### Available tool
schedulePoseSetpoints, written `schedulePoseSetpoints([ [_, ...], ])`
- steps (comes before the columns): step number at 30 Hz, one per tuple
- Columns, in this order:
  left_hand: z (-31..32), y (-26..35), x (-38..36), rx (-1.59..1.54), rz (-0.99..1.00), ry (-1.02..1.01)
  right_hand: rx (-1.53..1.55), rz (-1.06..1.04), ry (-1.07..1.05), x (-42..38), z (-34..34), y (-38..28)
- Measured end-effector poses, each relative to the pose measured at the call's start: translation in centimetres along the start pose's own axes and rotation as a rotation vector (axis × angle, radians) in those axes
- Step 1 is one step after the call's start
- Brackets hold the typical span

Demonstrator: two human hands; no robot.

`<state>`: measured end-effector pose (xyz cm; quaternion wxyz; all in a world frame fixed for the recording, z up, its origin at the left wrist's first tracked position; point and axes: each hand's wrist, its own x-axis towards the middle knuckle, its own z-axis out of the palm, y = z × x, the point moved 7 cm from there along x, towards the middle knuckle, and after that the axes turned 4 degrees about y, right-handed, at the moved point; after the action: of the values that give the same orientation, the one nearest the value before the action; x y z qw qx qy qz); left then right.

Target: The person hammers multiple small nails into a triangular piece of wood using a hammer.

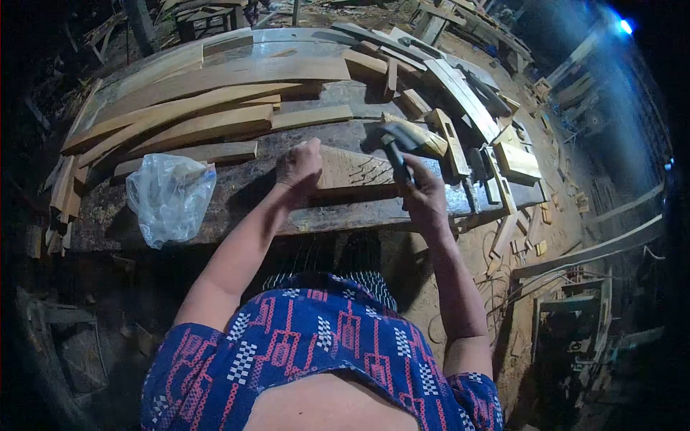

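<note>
My right hand (425, 188) is wrapped around the handle of a hammer (394, 147), its dark head raised over the right part of a wooden block (345, 167). Several nails (370, 170) stick up at a slant from the block's top face. At the block's left end, my left hand (300, 165) is closed in a fist, touching or very near the wood. What its fingers hold, if anything, is hidden. A clear plastic bag (171, 197) lies to the left of my left hand, near the front edge of the workbench (316, 219).
Long planks (230, 75) and curved boards (165, 111) lie across the bench's back and left. To the right are mortised wood pieces (451, 140), pale metal-like bars (463, 100) and a light block (517, 161). Offcuts (507, 233) litter the ground at right.
</note>
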<state>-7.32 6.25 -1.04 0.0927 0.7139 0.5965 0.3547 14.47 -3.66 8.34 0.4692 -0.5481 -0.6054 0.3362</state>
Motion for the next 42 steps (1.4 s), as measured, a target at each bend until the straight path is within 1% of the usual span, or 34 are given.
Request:
schedulePoseSetpoints([
  [1, -0.4, 0.3, -0.5, 0.003, -0.007, -0.004, 0.094, 0.097, 0.013, -0.5, 0.1, -0.8],
  [3, -1.6, 1.4, -0.8, 0.115, 0.027, 0.041, 0.041, 0.24, 0.048, -1.1, 0.2, -0.4],
  [5, -0.8, 0.8, -0.4, 0.116, 0.047, 0.022, -0.209, 0.001, 0.026, -0.5, 0.6, 1.5],
  [6, -0.9, 1.2, -0.3, 0.117, 0.067, -0.005, -0.391, -0.012, -0.033, -0.2, 0.8, 1.8],
  [7, -1.1, 1.6, -0.3, 0.117, 0.072, -0.002, -0.391, -0.015, -0.028, -0.1, 0.8, 1.9],
  [9, -1.6, 1.9, -0.5, 0.139, 0.021, -0.043, -0.17, 0.107, -0.002, 0.2, 0.8, 2.4],
  [10, -1.8, 2.0, -0.8, 0.139, 0.016, -0.048, -0.15, 0.11, 0.018, 0.0, 1.0, 0.7],
  [11, -2.1, 2.3, -0.9, 0.133, 0.056, -0.045, -0.152, 0.114, 0.014, -0.4, 1.2, -0.2],
  [12, -2.3, 2.6, -1.1, 0.127, 0.098, -0.04, -0.055, 0.095, 0.036, -0.7, 1.4, -1.1],
  [13, -2.1, 2.4, -1.2, 0.127, 0.099, -0.039, 0.041, 0.071, 0.06, -0.9, 1.5, -1.6],
  [14, -1.8, 2.1, -1.2, 0.099, 0.092, -0.013, 0.051, 0.081, 0.058, -1.0, 2.0, -1.3],
  [15, -1.8, 1.9, -1.1, 0.071, 0.085, 0.014, 0.009, 0.074, 0.048, -1.0, 2.3, 0.3],
  [16, -1.9, 2.0, -0.9, 0.07, 0.089, 0.016, -0.158, 0.129, -0.025, -0.8, 2.9, 1.5],
  [17, -1.6, 1.8, -0.7, 0.044, 0.046, 0.017, -0.325, 0.187, -0.096, -0.7, 3.2, 2.9],
  [18, -1.6, 1.7, -0.6, 0.019, 0.004, 0.019, -0.225, 0.271, -0.1, -0.8, 3.1, 3.9],
  [19, -1.6, 1.8, -0.3, 0.018, 0.007, 0.023, -0.225, 0.267, -0.097, -0.6, 2.9, 4.0],
  [21, -1.6, 1.8, -0.5, 0.033, 0.02, 0.039, 0.114, 0.222, -0.048, -0.6, 2.8, 3.3],
  [22, -1.5, 1.8, -0.7, 0.032, 0.015, 0.033, 0.177, 0.232, -0.025, -1.1, 2.5, 0.7],
  [23, -1.4, 1.7, -0.8, 0.064, 0.008, 0.017, 0.111, 0.107, 0.006, -0.6, 1.8, 1.3],
  [25, -1.9, 2.0, -0.7, 0.096, 0.004, 0.007, -0.009, 0.018, 0.033, -0.9, 0.9, -1.0],
  [26, -2.1, 2.2, -0.7, 0.097, -0.003, 0.002, -0.01, 0.014, 0.031, -0.8, 0.7, -0.3],
  [28, -1.5, 1.9, -0.6, 0.095, -0.01, -0.003, -0.204, 0.097, -0.005, -0.7, 0.7, 2.0],
  [29, -0.5, 1.0, -0.3, 0.09, -0.003, -0.012, -0.205, 0.097, -0.003, -0.7, 0.5, 2.6],
  [31, -0.9, 1.4, -0.1, 0.09, 0.004, -0.022, -0.217, 0.009, 0.023, -0.3, 0.4, 2.0],
  [33, -1.6, 1.8, -0.7, 0.045, -0.026, -0.005, -0.239, 0.012, 0.049, -0.5, 0.7, 0.8],
  [35, -1.6, 1.8, -1.0, 0.042, 0.002, 0.025, -0.037, 0.095, 0.044, -1.3, 1.5, -1.4],
  [36, -1.7, 2.0, -0.8, 0.038, 0.03, 0.061, 0.052, 0.058, 0.062, -1.5, 2.1, 0.3],
  [37, -1.6, 1.9, -0.6, 0.037, 0.033, 0.065, 0.002, 0.046, 0.045, -1.2, 2.9, 1.3],
  [39, -1.6, 1.8, -0.5, 0.023, 0.016, 0.066, -0.385, 0.09, -0.058, -1.3, 3.8, 2.1],
  [40, -1.7, 1.9, -0.5, 0.023, 0.017, 0.067, -0.28, 0.152, -0.075, -1.0, 4.0, 3.4],
  [41, -1.7, 1.9, -0.4, 0.018, -0.003, 0.047, -0.28, 0.147, -0.075, -0.6, 3.8, 3.3],
  [42, -1.8, 1.9, -0.6, 0.013, -0.025, 0.02, -0.161, 0.165, -0.058, -0.4, 3.5, 3.1],
])
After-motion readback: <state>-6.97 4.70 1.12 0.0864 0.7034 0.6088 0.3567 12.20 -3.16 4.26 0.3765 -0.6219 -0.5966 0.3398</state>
